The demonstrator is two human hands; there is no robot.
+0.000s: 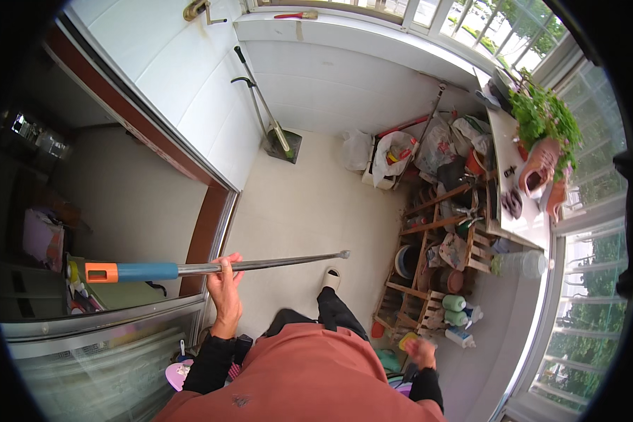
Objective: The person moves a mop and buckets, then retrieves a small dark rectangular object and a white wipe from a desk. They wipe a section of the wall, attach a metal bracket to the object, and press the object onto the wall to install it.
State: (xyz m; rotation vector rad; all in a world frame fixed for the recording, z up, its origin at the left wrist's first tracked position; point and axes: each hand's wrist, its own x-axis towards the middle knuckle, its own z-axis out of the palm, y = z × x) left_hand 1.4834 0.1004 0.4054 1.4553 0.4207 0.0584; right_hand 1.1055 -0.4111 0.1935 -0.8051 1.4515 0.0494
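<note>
Metal pole (260,264), silver with a blue and orange grip at its left end, lies level across my view, my left hand (223,281) wrapped shut around its middle with fingers curled over the top. White plastic bags (394,156) slump against the far wall beside a long-handled dustpan (283,144); green rolls (454,309) and a clear bottle (519,264) sit by the wooden rack (429,281) to my right. My right hand (420,349), low near that rack, pinches a small yellow object (408,340).
</note>
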